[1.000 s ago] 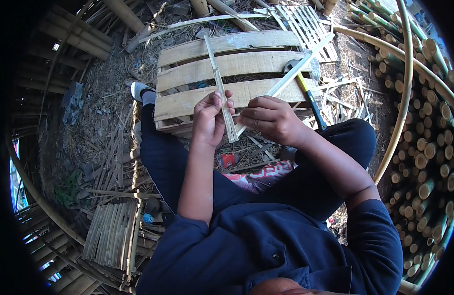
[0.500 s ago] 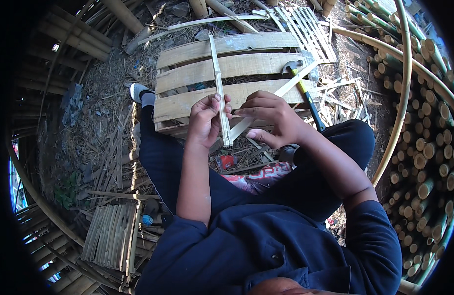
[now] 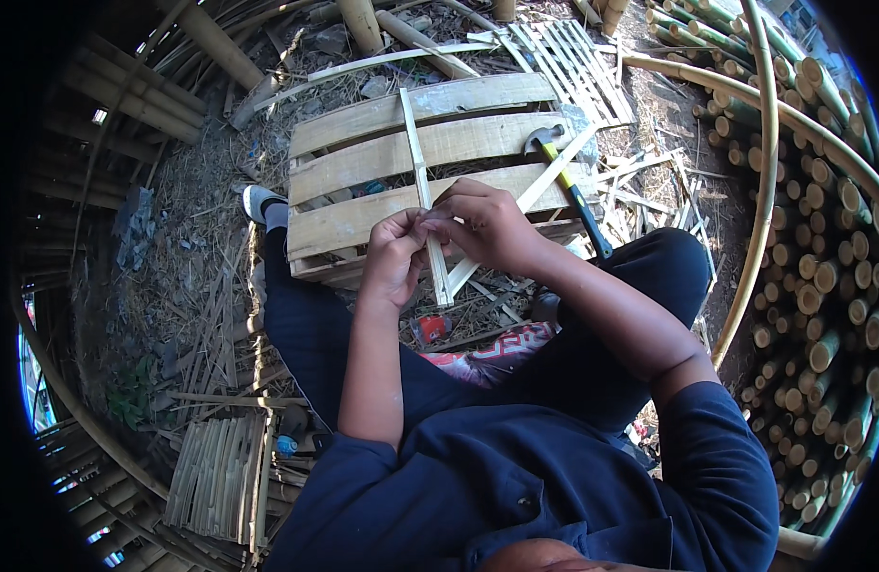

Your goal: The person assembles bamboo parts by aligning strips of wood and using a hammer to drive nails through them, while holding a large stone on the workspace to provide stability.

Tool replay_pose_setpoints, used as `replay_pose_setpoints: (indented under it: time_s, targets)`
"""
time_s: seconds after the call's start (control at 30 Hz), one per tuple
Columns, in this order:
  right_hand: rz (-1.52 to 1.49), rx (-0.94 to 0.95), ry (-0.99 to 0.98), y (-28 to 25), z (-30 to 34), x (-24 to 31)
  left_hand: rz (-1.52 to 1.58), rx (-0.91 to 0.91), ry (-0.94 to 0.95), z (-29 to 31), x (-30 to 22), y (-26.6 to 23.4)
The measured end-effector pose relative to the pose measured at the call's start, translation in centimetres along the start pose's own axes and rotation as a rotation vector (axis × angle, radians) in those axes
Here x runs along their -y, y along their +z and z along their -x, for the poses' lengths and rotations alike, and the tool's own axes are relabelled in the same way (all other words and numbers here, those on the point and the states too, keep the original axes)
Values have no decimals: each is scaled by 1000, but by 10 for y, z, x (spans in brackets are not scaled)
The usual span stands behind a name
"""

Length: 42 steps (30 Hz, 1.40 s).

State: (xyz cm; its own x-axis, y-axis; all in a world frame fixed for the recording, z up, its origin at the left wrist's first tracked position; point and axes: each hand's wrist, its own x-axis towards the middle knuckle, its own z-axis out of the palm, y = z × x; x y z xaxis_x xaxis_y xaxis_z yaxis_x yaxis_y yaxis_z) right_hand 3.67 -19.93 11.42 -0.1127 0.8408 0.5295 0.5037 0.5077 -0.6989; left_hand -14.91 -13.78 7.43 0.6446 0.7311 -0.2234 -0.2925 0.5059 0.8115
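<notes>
My left hand [image 3: 392,255] is closed round a long pale bamboo strip [image 3: 416,153], which runs from the far slats of a low wooden slatted table [image 3: 339,224] toward my lap. Thumb and fingers of my right hand [image 3: 487,227] are pinched together against my left fingertips, over the strip. Whatever lies between them is hidden or too small to make out. A second flat strip [image 3: 555,174] slants beneath my right hand and meets the first near its lower end. To the right lies a claw hammer [image 3: 575,194] with a black and yellow handle, its head on the table.
A slatted bamboo panel [image 3: 568,71] lies beyond the table. Cut bamboo poles [image 3: 820,315] are stacked at the right, behind a bent pole [image 3: 765,191]. Offcuts [image 3: 649,195] litter the ground. A bundle of short strips [image 3: 211,472] sits at lower left.
My right hand has moved left, from beside the strip to meet my left fingertips, and its fingers have closed. The view has shifted slightly.
</notes>
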Motion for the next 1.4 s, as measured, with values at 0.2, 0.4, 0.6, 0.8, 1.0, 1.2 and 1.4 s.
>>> replay_pose_setpoints:
  time_s: [0.2, 0.4, 0.6, 0.8, 1.0, 1.2, 1.4]
  targets:
    - [-338, -222, 309, -17, 0, -19, -81, -26, 0, 0, -11, -1]
    - [-433, -436, 571, -65, -6, -46, -333, -131, 18, -2, -14, -15]
    - [-256, -562, 756, -91, -1, -42, -379, -452, 105, -16, -5, -53]
    - [-298, -621, 747, -106, 13, -60, -254, -667, 231, -25, 2, -87]
    - [-279, -594, 852, -116, 34, -77, -606, -776, 144, -19, -4, -122]
    - [-174, -490, 897, -114, 48, -82, -847, -819, 81, -17, 1, -123]
    - [-154, -388, 909, -91, 49, -79, -1151, -858, 104, -13, 3, -134]
